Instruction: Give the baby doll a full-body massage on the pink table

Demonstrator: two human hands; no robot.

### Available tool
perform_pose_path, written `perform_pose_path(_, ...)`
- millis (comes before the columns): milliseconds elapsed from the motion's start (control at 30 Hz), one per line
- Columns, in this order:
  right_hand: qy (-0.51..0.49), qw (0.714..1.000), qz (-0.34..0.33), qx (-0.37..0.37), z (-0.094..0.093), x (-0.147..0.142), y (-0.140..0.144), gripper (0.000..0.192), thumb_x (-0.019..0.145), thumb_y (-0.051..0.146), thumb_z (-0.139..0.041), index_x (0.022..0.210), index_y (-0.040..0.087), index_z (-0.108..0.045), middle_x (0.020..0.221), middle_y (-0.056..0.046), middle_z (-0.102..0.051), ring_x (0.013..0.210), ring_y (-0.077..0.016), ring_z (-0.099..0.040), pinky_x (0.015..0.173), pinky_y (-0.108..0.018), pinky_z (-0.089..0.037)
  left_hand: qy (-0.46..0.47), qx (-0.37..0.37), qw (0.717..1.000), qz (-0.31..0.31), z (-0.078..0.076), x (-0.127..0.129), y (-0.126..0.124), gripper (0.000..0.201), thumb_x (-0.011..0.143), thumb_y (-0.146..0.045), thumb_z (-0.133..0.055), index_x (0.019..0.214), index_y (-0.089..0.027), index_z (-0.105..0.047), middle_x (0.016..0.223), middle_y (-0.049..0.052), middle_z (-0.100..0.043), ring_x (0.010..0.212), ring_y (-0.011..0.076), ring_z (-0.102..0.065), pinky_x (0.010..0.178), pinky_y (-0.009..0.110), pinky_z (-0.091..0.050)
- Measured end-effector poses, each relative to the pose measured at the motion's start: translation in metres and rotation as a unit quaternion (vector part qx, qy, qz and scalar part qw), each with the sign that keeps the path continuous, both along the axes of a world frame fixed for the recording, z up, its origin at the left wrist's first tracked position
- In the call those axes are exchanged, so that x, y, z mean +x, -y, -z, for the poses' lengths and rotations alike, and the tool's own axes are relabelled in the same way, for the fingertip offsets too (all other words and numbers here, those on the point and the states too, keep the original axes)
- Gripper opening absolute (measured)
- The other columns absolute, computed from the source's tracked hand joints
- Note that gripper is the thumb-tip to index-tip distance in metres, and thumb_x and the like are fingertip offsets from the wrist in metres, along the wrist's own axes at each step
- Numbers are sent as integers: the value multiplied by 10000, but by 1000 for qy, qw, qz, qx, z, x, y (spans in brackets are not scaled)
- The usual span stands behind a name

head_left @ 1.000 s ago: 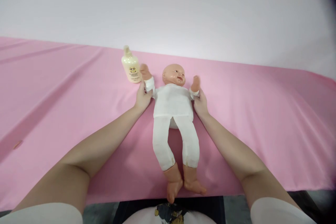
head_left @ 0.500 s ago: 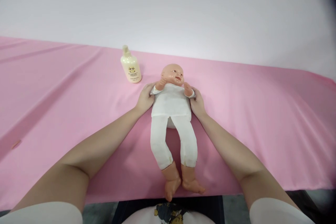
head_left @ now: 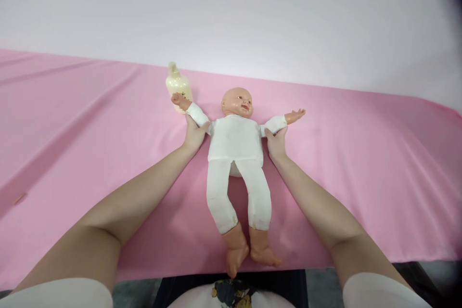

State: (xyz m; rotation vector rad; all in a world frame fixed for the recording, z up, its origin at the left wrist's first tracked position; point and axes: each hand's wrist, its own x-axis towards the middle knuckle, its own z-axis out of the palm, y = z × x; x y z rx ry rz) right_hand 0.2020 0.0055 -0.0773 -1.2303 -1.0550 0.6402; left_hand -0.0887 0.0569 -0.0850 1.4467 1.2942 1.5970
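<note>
Both doll arms, folded over the chest a moment ago, now spread wide. Left hand (head_left: 195,133) and right hand (head_left: 276,143) grip the sleeves of the white-suited plastic baby doll (head_left: 236,154) lying mid-frame on the pink cloth-covered table (head_left: 90,120); it looks light, soft-bodied and stiff-limbed, best held at the arms. A cream lotion bottle (head_left: 176,84) stands behind.

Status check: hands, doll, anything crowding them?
Left hand, right hand gripping doll arms, spread wide. Bottle behind doll's fist.

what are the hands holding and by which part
Both hold the doll by its arms: the left hand has a grip on one white sleeve near the shoulder, the right hand on the other. The arms are spread outward.
</note>
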Motion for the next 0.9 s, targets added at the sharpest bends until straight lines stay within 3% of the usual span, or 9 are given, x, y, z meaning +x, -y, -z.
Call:
perform_pose_path(100, 82, 995, -17, 58, -6, -1, 5, 597, 833, 237, -539, 1395, 211, -339, 1389, -140, -506, 1282, -210, -519, 1147, -459, -421, -49, 36, 998, 29, -5, 2, 5, 620, 852, -214, -605, 1429, -236, -381, 1383, 109, -561, 1302, 257, -548, 1131, 455, -448)
perform_pose_path(233, 225, 964, -71, 122, -11, -5, 10, 576, 821, 112, -442, 1370, 262, -529, 1419, -86, -503, 1363, -215, -461, 1194, -466, -374, -174, 121, 971, 110, -19, 7, 18, 486, 899, -162, -490, 1381, -207, -541, 1403, 96, -595, 1327, 259, -545, 1178, 483, -393)
perform_pose_path(367, 298, 944, -104, 96, -7, -6, 9, 604, 760, 39, -415, 1262, 272, -657, 1390, -71, -532, 1339, -235, -474, 1186, -489, -381, -280, 173, 931, 155, -28, 11, 27, 548, 872, -80, -438, 1385, -215, -579, 1457, 91, -564, 1337, 250, -539, 1161, 475, -418)
perform_pose_path(500, 289, 946, -117, 84, -7, -6, 8, 596, 747, 41, -432, 1257, 253, -657, 1333, -86, -581, 1295, -243, -511, 1181, -505, -376, -288, 169, 931, 148, -32, 13, 30, 545, 875, -63, -437, 1382, -206, -578, 1413, 94, -593, 1305, 240, -557, 1147, 457, -434)
perform_pose_path(633, 191, 973, -105, 82, -13, -8, 9, 533, 823, 165, -501, 1351, 227, -532, 1393, -100, -563, 1329, -234, -504, 1203, -496, -352, -220, 149, 955, 132, -31, 14, 29, 460, 924, -149, -485, 1379, -191, -541, 1365, 114, -611, 1279, 261, -563, 1136, 483, -428)
perform_pose_path(800, 46, 998, -30, 31, -10, -4, 2, 819, 801, 263, -568, 1511, 162, -172, 1554, -190, -351, 1459, -254, -380, 1204, -498, -356, -106, 72, 988, 88, -17, 10, 16, 521, 892, -245, -604, 1378, -216, -417, 1326, 118, -575, 1261, 273, -556, 1112, 498, -443)
perform_pose_path(900, 20, 1000, -20, -3, -3, 2, -2, 949, 809, 285, -550, 1524, 145, 58, 1624, -232, -160, 1506, -261, -306, 1201, -521, -356, -53, 18, 997, 47, -8, 5, 8, 606, 821, -218, -652, 1352, -229, -359, 1340, 124, -514, 1282, 287, -522, 1114, 514, -444)
